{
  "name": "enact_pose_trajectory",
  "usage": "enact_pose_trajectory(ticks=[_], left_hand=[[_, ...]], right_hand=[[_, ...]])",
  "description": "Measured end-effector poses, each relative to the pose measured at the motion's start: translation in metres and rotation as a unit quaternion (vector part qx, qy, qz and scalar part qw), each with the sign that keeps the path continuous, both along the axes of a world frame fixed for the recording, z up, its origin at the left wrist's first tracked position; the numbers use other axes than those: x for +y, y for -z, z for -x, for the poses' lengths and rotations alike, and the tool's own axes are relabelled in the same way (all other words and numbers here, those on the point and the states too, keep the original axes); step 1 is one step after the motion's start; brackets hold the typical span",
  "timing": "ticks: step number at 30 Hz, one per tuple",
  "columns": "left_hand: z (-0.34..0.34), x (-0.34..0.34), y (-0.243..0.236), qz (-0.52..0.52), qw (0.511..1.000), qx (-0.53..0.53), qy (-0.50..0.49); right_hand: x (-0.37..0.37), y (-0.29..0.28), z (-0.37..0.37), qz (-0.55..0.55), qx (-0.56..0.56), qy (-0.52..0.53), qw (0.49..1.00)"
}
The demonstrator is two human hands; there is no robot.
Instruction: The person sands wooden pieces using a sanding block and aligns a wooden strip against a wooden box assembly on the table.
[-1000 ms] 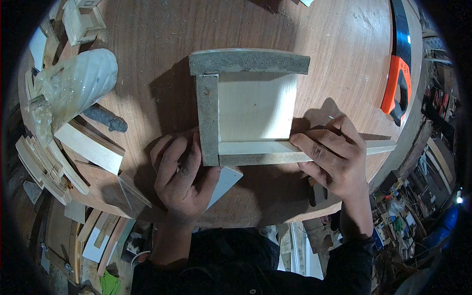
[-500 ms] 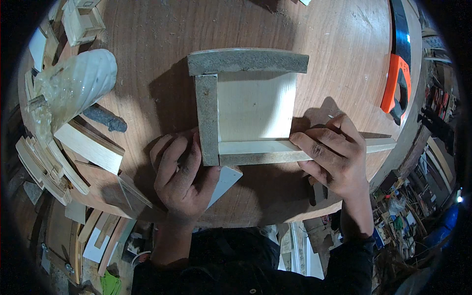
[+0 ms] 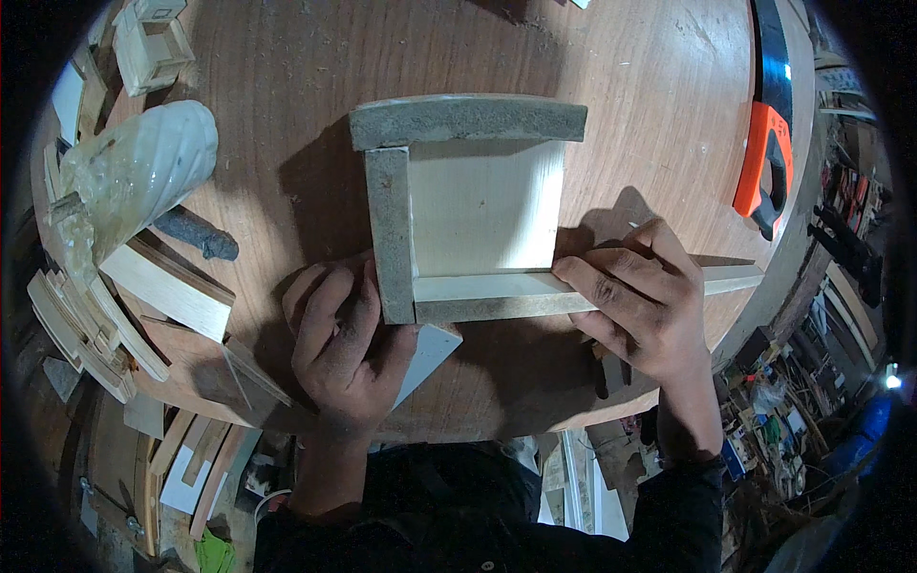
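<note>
In front of me lies a shallow box of pale wood, its base a light panel (image 3: 482,201). A rough grey-edged strip (image 3: 468,121) runs along its far side and another such strip (image 3: 389,229) along its left side. My left hand (image 3: 344,334) grips the near end of the left strip, fingers outside and thumb at the corner. A longer wood strip (image 3: 497,308) lies along the near side, meeting the left strip and reaching right past the panel. My right hand (image 3: 645,296) pinches that long strip. A white triangular piece (image 3: 430,355) lies by my left thumb.
An orange-handled handsaw (image 3: 762,158) lies at the right table edge. At left are a cloudy plastic bottle smeared with glue (image 3: 153,153), a dark stick (image 3: 196,232), several wood strips (image 3: 91,329) and a small wooden box (image 3: 153,48). A dark tool (image 3: 609,371) is partly hidden below my right hand.
The box and the table things appear slightly farther left in the picture. Both hands keep the same hold, and the strips sit the same way against each other.
</note>
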State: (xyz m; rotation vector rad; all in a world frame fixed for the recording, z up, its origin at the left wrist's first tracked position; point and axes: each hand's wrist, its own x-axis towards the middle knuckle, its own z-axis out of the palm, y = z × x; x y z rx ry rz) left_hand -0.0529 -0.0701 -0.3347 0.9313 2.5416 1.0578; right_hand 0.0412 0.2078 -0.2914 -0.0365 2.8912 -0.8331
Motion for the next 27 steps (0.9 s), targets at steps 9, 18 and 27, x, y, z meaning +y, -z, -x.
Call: enact_pose_trajectory(ticks=[9, 18, 27], left_hand=[[-0.001, -0.002, 0.001, 0.001, 1.0, -0.009, -0.006], [0.004, -0.001, -0.003, -0.02, 0.999, 0.01, 0.024], [0.006, 0.002, -0.069, -0.159, 0.948, 0.111, -0.254]], right_hand=[[0.0, 0.001, 0.002, -0.008, 0.018, 0.003, 1.0], [0.007, -0.02, -0.002, -0.037, 0.047, 0.01, 0.998], [0.02, -0.104, -0.028, -0.117, 0.138, 0.017, 0.983]])
